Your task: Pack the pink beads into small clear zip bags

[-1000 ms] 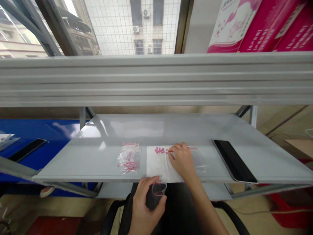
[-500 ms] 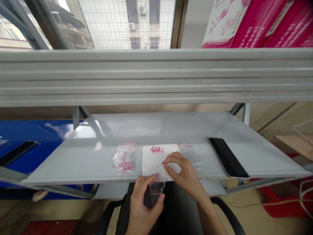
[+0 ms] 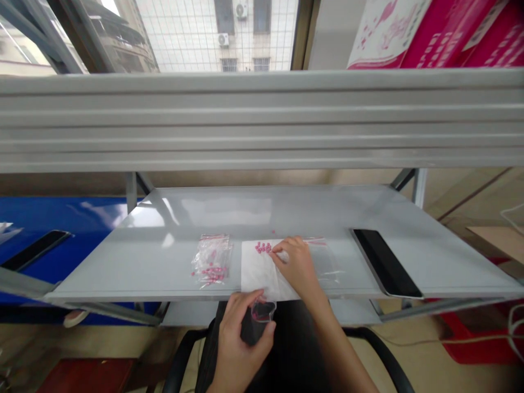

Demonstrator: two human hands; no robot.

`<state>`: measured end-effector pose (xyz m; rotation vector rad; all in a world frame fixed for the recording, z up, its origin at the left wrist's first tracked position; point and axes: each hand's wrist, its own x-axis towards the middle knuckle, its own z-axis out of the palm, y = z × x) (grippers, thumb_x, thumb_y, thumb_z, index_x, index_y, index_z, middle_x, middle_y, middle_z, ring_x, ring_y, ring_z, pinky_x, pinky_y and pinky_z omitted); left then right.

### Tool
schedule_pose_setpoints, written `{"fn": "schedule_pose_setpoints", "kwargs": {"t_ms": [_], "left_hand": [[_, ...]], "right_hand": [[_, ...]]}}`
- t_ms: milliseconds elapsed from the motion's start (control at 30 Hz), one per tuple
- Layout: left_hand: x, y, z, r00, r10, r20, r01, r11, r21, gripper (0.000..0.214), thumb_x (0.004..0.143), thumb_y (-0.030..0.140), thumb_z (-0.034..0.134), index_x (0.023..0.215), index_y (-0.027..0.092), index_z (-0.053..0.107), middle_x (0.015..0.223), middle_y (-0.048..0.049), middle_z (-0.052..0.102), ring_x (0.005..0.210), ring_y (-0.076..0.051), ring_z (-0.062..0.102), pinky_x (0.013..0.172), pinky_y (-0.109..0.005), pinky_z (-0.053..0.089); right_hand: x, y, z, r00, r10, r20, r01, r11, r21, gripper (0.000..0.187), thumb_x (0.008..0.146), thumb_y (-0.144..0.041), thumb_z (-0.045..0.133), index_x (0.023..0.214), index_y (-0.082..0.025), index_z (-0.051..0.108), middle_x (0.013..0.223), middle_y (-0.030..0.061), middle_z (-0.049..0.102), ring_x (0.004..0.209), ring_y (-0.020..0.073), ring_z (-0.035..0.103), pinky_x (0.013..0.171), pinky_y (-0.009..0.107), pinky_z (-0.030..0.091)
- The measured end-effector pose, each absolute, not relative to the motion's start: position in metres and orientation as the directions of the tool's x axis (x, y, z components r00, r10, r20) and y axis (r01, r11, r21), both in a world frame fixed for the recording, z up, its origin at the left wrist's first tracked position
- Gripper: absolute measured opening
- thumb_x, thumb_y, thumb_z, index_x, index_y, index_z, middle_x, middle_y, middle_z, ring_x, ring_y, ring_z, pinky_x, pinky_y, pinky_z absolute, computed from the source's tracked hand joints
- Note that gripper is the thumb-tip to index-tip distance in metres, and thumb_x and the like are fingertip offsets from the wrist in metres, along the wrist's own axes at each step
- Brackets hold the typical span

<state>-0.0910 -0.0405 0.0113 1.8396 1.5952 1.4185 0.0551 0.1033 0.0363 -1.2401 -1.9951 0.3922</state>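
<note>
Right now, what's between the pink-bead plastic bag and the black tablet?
In the head view: a white paper sheet, the right hand, and a clear plastic bag.

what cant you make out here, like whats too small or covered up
All from the head view:
The small pink pieces on the white paper sheet: too small to identify or count.
The right hand: its fingers hide what they touch.
The clear bag: the left hand covers part of it.
</note>
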Motion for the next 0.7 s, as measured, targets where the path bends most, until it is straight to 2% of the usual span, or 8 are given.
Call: {"fn": "schedule_pose_setpoints", "kwargs": {"t_ms": [167,267,333,400,467,500,600,700], "left_hand": [[-0.089,-0.039,0.011,-0.154,0.881,0.448,0.544,-0.303,0.783,0.036,0.082,0.018,0.068,0.117,0.025,0.064,0.095,-0.0025,0.071,0.083,-0.021,0.069,0.072,-0.034,0.059],[-0.088,-0.037,0.012,-0.169,0.878,0.448,0.531,-0.302,0.792,0.034,0.082,0.02,0.069,0.115,0.025,0.065,0.096,-0.0029,0.072,0.084,-0.022,0.069,0.073,-0.034,0.06],[-0.087,-0.035,0.014,-0.177,0.872,0.456,0.523,-0.309,0.794,0.032,0.081,0.02,0.069,0.113,0.024,0.065,0.096,-0.0032,0.072,0.085,-0.022,0.07,0.073,-0.034,0.06],[-0.087,-0.034,0.016,-0.183,0.871,0.457,0.521,-0.309,0.796,0.031,0.082,0.021,0.069,0.113,0.024,0.066,0.095,-0.0031,0.072,0.083,-0.021,0.07,0.072,-0.034,0.06],[-0.086,-0.034,0.019,-0.186,0.872,0.454,0.518,-0.306,0.799,0.03,0.083,0.022,0.069,0.113,0.024,0.067,0.092,-0.0029,0.072,0.08,-0.021,0.07,0.07,-0.033,0.06],[-0.086,-0.034,0.02,-0.186,0.873,0.451,0.516,-0.304,0.801,0.03,0.083,0.023,0.069,0.113,0.024,0.068,0.092,-0.0029,0.072,0.079,-0.02,0.07,0.07,-0.032,0.06],[-0.084,-0.036,0.024,-0.183,0.872,0.454,0.51,-0.311,0.802,0.032,0.082,0.023,0.069,0.114,0.023,0.068,0.092,-0.0036,0.073,0.08,-0.021,0.071,0.071,-0.033,0.061],[-0.084,-0.038,0.027,-0.179,0.867,0.465,0.512,-0.322,0.796,0.032,0.082,0.022,0.069,0.114,0.023,0.069,0.094,-0.0043,0.074,0.083,-0.022,0.072,0.073,-0.034,0.061]], "right_hand": [[0.069,0.074,0.061,-0.403,0.805,0.435,0.417,0.585,-0.696,0.012,0.081,-0.014,0.078,0.077,-0.021,0.07,0.079,-0.0006,0.071,0.081,0.0179,0.064,0.08,0.031,0.049],[0.073,0.052,0.074,-0.544,0.731,0.411,0.213,0.594,-0.776,0.008,0.082,-0.018,0.08,0.084,-0.023,0.075,0.083,-0.0004,0.07,0.086,0.0174,0.064,0.082,0.031,0.049],[0.074,0.046,0.078,-0.602,0.698,0.387,0.183,0.592,-0.785,0.006,0.083,-0.021,0.081,0.086,-0.024,0.077,0.085,-0.0001,0.071,0.087,0.017,0.064,0.084,0.031,0.05],[0.075,0.055,0.079,-0.608,0.717,0.34,0.286,0.597,-0.75,0.003,0.085,-0.021,0.079,0.086,-0.023,0.076,0.084,-0.0006,0.071,0.084,0.0155,0.065,0.08,0.028,0.051],[0.074,0.081,0.078,-0.553,0.789,0.269,0.496,0.571,-0.654,0.003,0.088,-0.02,0.075,0.085,-0.022,0.075,0.083,-0.0009,0.072,0.079,0.0139,0.067,0.074,0.024,0.053],[0.073,0.1,0.078,-0.508,0.825,0.249,0.572,0.539,-0.619,0.002,0.09,-0.019,0.073,0.09,-0.02,0.075,0.083,0.0009,0.073,0.078,0.0147,0.067,0.073,0.026,0.054],[0.063,0.165,0.077,-0.41,0.883,0.227,0.708,0.465,-0.531,0.011,0.095,-0.018,0.066,0.104,-0.015,0.072,0.093,0.0079,0.073,0.085,0.0185,0.068,0.085,0.036,0.055],[0.051,0.218,0.076,-0.407,0.894,0.188,0.778,0.447,-0.441,0.021,0.098,-0.029,0.064,0.115,-0.016,0.066,0.115,0.0079,0.068,0.101,0.0218,0.067,0.09,0.043,0.057]]}}
